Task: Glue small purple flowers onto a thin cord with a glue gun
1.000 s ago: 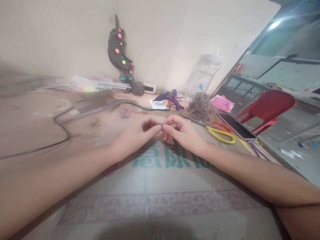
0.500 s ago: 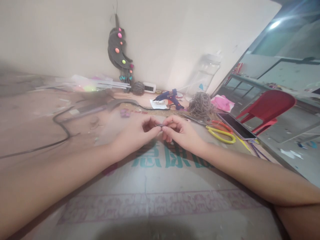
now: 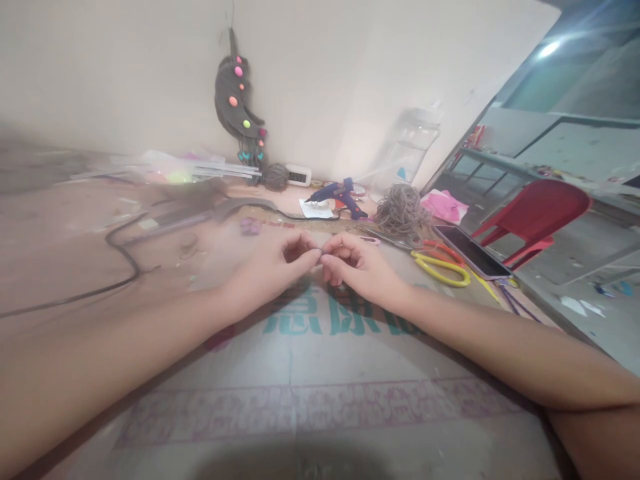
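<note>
My left hand (image 3: pixel 285 261) and my right hand (image 3: pixel 356 263) meet over the middle of the printed cardboard sheet (image 3: pixel 295 363). Thumb and forefinger of each are pinched together, and the fingertips of the two hands touch or nearly touch. Whatever they grip is tiny and dark, mostly covered by the fingertips, so its kind cannot be made out. Just beyond my left hand lies a small purple piece (image 3: pixel 251 226). To the right of my right hand are scissors with yellow and orange handles (image 3: pixel 440 268).
Against the wall stand a blue glue gun (image 3: pixel 340 197), a tangle of grey yarn (image 3: pixel 403 210) and a clear water bottle (image 3: pixel 413 143). A phone (image 3: pixel 473 252) lies at the right edge. A black cable (image 3: pixel 127 257) crosses the left side. A grey moon ornament (image 3: pixel 233 100) hangs above.
My fingertips have closed over the small dark thing, which showed more between them before. Both hands stay in almost the same place.
</note>
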`<move>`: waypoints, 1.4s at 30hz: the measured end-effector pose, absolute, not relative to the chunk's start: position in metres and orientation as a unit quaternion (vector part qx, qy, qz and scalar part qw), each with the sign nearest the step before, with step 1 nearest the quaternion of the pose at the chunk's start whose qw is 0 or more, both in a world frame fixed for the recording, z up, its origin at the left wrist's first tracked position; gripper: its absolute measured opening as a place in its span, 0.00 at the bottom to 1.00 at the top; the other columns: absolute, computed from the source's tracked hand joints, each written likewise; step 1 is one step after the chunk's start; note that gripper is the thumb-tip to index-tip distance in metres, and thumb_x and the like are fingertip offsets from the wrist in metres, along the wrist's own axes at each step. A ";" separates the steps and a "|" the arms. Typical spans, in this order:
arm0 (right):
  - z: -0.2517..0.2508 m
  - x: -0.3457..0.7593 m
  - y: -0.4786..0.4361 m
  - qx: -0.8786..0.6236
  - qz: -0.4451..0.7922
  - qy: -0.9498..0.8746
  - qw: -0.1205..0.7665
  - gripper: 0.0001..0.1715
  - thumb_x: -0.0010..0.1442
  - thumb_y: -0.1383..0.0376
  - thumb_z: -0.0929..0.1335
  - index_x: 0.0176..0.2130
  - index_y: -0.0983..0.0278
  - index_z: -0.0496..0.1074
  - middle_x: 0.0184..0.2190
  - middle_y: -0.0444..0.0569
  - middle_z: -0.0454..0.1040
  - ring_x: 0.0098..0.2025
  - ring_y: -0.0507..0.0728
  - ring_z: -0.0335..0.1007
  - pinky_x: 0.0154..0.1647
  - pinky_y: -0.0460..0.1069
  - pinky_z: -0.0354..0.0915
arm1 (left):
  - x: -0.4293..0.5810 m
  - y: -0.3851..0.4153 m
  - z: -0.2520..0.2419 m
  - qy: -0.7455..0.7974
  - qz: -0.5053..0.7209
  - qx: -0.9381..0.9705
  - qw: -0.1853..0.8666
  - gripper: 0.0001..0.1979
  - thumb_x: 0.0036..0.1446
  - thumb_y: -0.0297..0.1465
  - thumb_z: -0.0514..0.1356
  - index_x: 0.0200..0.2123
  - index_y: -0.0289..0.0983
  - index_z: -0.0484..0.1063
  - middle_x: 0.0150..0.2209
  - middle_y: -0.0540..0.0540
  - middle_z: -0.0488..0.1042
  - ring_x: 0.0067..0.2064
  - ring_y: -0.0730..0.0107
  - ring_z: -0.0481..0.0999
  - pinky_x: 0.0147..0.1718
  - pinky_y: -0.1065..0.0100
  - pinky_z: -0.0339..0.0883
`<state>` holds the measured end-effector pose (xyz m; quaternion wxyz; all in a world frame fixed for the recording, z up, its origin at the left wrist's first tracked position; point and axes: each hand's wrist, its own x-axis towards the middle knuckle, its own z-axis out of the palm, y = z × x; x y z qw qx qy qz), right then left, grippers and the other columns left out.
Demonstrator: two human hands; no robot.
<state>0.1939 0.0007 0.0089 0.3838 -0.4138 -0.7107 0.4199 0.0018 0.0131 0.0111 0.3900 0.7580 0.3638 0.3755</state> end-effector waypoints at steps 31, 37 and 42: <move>0.013 0.192 -0.002 -0.447 0.391 -0.704 0.389 0.09 0.62 0.60 0.68 0.34 0.61 0.66 0.22 0.40 0.73 0.22 0.49 0.69 0.24 0.45 0.65 | -0.001 0.013 0.016 0.427 0.473 0.632 0.440 0.10 0.61 0.34 0.59 0.42 0.36 0.74 0.32 0.49 0.74 0.36 0.68 0.73 0.38 0.67 0.67; 0.012 0.195 0.001 -0.453 0.401 -0.685 0.407 0.11 0.62 0.58 0.69 0.34 0.61 0.65 0.22 0.40 0.75 0.21 0.49 0.69 0.24 0.45 0.66 | -0.004 0.022 0.009 0.432 0.548 0.541 0.471 0.12 0.60 0.39 0.62 0.42 0.37 0.72 0.36 0.48 0.74 0.35 0.70 0.74 0.32 0.69 0.68; 0.013 0.197 0.003 -0.443 0.401 -0.667 0.446 0.13 0.62 0.57 0.70 0.34 0.61 0.65 0.21 0.40 0.75 0.21 0.48 0.68 0.24 0.45 0.66 | -0.007 0.029 0.001 0.431 0.552 0.561 0.441 0.13 0.60 0.42 0.63 0.38 0.37 0.72 0.39 0.47 0.76 0.36 0.70 0.75 0.33 0.69 0.70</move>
